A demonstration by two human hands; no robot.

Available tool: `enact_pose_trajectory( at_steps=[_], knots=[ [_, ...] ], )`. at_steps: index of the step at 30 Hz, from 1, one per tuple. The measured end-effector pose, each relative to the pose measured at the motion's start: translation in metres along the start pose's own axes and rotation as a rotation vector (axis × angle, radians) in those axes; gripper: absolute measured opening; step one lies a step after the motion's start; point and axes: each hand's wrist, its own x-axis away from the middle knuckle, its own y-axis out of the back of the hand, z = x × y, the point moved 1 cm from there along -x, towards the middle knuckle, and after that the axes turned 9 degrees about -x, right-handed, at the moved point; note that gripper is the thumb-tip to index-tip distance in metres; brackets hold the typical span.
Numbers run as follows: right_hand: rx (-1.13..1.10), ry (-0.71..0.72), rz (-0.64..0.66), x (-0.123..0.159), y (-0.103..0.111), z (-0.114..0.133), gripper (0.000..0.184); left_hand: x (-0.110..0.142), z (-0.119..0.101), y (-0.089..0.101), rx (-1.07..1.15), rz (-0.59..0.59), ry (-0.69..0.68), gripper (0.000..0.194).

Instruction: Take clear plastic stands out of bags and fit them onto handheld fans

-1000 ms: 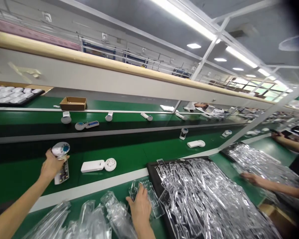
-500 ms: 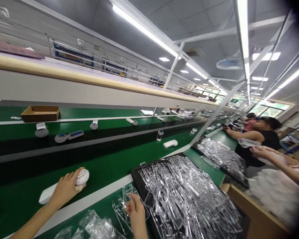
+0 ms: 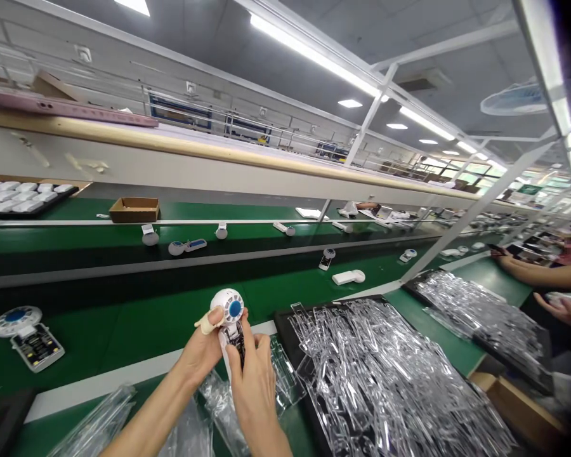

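Note:
A white handheld fan (image 3: 226, 299) with a round head and a blue centre is held up over the front edge of the belt. Its body is uncovered, and dark inner parts show. My left hand (image 3: 202, 349) is closed round the fan at the neck, with a pale cover on one finger. Against the open body presses my right hand (image 3: 255, 384), its thumb and fingers on both sides; whether a small clear piece is also in it, I cannot tell. Beside the right hand lie loose clear plastic pieces (image 3: 285, 377).
To the right, a black tray (image 3: 285, 317) is heaped with clear plastic pieces. Clear bags (image 3: 99, 422) lie at the front. On the green belt (image 3: 157, 317) stand another uncovered fan (image 3: 37, 346) and a white one (image 3: 348, 277). Co-workers' hands (image 3: 564, 311) show at far right.
My left hand has lifted the fan off the belt and turned it, so the open side shows. My right hand has left the clear pieces and joined it on the fan. The view has swung left.

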Motion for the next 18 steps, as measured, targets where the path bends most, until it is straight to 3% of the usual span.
enact_pose_trajectory(
  at_steps=[4,7,13,15,18],
  knots=[
    [0.051,0.062,-0.067,0.01,-0.002,-0.006,0.052,0.005,-0.002,-0.007,0.033,-0.024,-0.045,0.033],
    [-0.068,0.042,0.048,0.02,0.008,-0.008,0.054,0.009,-0.003,-0.011,-0.024,0.009,-0.096,0.04],
    [-0.116,0.149,0.06,0.029,0.04,-0.008,0.047,0.03,0.016,-0.013,-0.559,-0.049,0.077,0.054],
    [-0.245,0.031,-0.037,0.027,0.041,-0.013,0.042,0.039,0.027,-0.014,-0.631,-0.135,0.04,0.052],
    [-0.497,-0.286,-0.286,0.019,0.036,-0.027,0.044,0.052,0.045,-0.019,-0.712,-0.195,-0.141,0.051]
  ],
)
